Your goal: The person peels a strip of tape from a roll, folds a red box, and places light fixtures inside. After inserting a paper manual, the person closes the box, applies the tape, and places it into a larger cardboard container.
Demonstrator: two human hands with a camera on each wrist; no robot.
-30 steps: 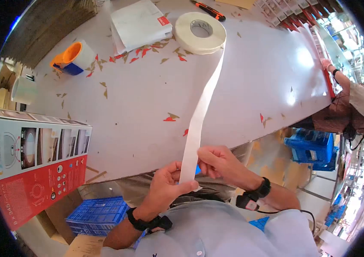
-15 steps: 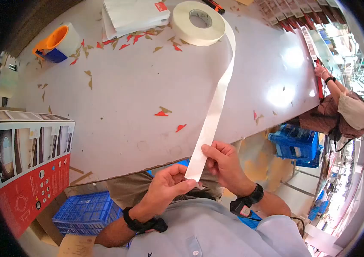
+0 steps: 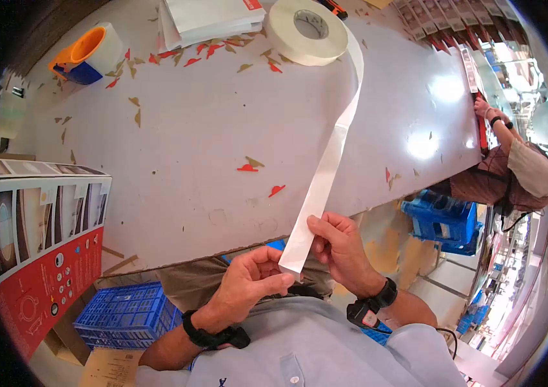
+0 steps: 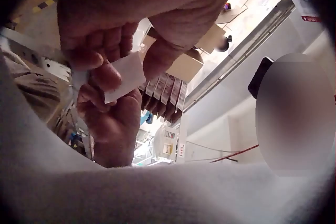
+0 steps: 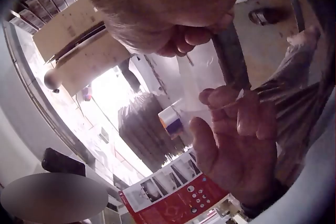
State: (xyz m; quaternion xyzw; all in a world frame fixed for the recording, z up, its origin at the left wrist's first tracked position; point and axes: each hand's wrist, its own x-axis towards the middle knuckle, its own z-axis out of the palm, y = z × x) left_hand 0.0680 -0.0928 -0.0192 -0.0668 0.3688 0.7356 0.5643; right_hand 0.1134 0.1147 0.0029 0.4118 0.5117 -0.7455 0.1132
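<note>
A large roll of white tape (image 3: 280, 29) lies on the far part of the table. Its loose strip (image 3: 325, 171) runs down to my hands, twisting on the way. My right hand (image 3: 342, 251) pinches this strip a little above its end, thumb on top. Close by, my left hand (image 3: 245, 284) has its fingers loosely bent at the strip's end, the thumb tip just below the cut edge. In the left wrist view the end of the strip (image 4: 127, 79) shows between both hands. From the right wrist view, the left thumb (image 5: 203, 142) stands apart from its fingers.
A red and white printed box (image 3: 48, 258) stands at the left, above a blue crate (image 3: 122, 316). White sheets (image 3: 213, 26), an orange and blue tape dispenser (image 3: 84, 55) and a cutter (image 3: 333, 8) lie at the back. Red and brown scraps (image 3: 247, 168) dot the table. Another person (image 3: 512, 155) works at right.
The right hand, curled beside the strip a second ago, now pinches it from the side. The left thumb has slipped off the strip's face to its end. The strip now bows further right.
</note>
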